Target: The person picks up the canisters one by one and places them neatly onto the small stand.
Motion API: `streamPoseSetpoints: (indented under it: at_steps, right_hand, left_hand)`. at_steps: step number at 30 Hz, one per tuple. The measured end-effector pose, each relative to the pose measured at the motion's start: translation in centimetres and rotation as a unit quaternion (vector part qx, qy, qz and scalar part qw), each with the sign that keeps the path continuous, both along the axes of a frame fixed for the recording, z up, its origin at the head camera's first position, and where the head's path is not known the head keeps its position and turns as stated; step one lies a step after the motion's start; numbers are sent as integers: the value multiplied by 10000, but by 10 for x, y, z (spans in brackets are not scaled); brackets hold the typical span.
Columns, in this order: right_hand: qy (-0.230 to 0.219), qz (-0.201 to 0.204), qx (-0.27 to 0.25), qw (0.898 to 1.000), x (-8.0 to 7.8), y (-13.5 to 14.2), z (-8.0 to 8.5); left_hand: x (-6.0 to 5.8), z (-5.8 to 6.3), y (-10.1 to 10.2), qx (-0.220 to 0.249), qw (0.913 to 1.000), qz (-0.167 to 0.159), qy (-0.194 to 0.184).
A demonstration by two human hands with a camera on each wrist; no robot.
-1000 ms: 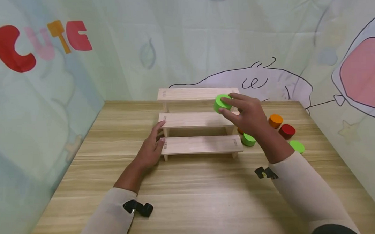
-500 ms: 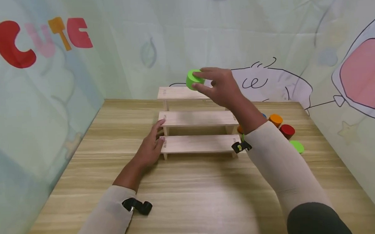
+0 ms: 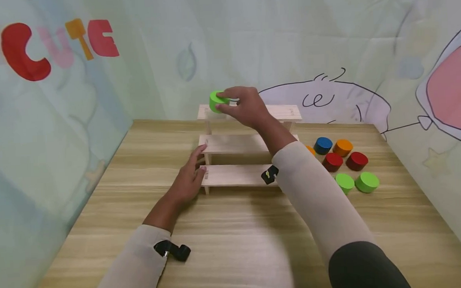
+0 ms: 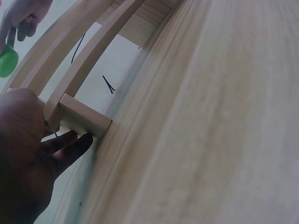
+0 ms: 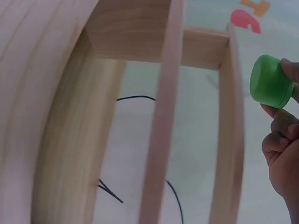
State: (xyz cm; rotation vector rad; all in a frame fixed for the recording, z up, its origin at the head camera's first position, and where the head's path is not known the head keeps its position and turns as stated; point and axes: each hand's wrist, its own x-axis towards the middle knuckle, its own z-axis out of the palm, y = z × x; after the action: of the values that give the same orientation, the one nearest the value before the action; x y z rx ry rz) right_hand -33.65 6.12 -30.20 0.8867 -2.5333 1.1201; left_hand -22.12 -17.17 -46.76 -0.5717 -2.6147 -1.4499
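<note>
My right hand (image 3: 246,107) pinches a green round wooden block (image 3: 214,102) between thumb and fingers. In the head view it appears over the left part of the top tier of a three-tier wooden stand (image 3: 236,143); whether they touch cannot be told. The right wrist view shows the green block (image 5: 267,83) beside the stand's slats. My left hand (image 3: 186,181) rests against the stand's left end, with fingertips at the middle and lowest tiers. In the left wrist view, fingers (image 4: 70,151) lie extended against the side panel (image 4: 86,114).
To the right of the stand, several round blocks stand on the wooden table (image 3: 219,230): blue (image 3: 323,145), orange (image 3: 343,147), red (image 3: 357,161) and green (image 3: 367,182). One orange block is partly hidden by my right sleeve (image 3: 317,196). Printed fabric walls enclose the table.
My right hand has carried the green block left, rising from the middle tier to the top tier's left part. The blocks on the right are less covered. My left hand stays at the stand.
</note>
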Motion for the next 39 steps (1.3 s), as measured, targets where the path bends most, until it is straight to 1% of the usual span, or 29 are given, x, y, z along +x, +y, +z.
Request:
streamPoseSetpoints:
  at_steps: [3, 6, 12, 17, 22, 28, 33, 36, 39]
  right_hand:
    - [-71, -52, -23, 10000, -7, -2, -8]
    - [-95, -11, -138, 9999, -11, -4, -14]
    - [-174, 50, -367, 9992, -14, -8, -21]
    - [-161, -17, -343, 9993, -15, -9, -20]
    - [-230, -25, -212, 9995, -13, -9, -18]
    - [-116, -13, -34, 9999, -13, -9, -19]
    - [-49, -72, -54, 9999, -12, -9, -18]
    - [-109, -112, -25, 9999, -11, -9, -17]
    - [-303, -153, 85, 9994, -11, -9, -16]
  left_hand:
    - [-1, 2, 1, -37, 10000, 3, -8]
    - [-1, 2, 2, -52, 10000, 36, -67]
    - [-2, 0, 0, -30, 9999, 62, -134]
    - [-2, 1, -1, -32, 9999, 79, -121]
    - [-2, 0, -1, 1, 9999, 14, -116]
    - [-2, 1, 0, -10, 10000, 12, -89]
    - [-2, 1, -1, 45, 9999, -24, -107]
    - [-2, 1, -1, 77, 9998, -41, -170]
    - [-2, 1, -1, 69, 9997, -29, -244]
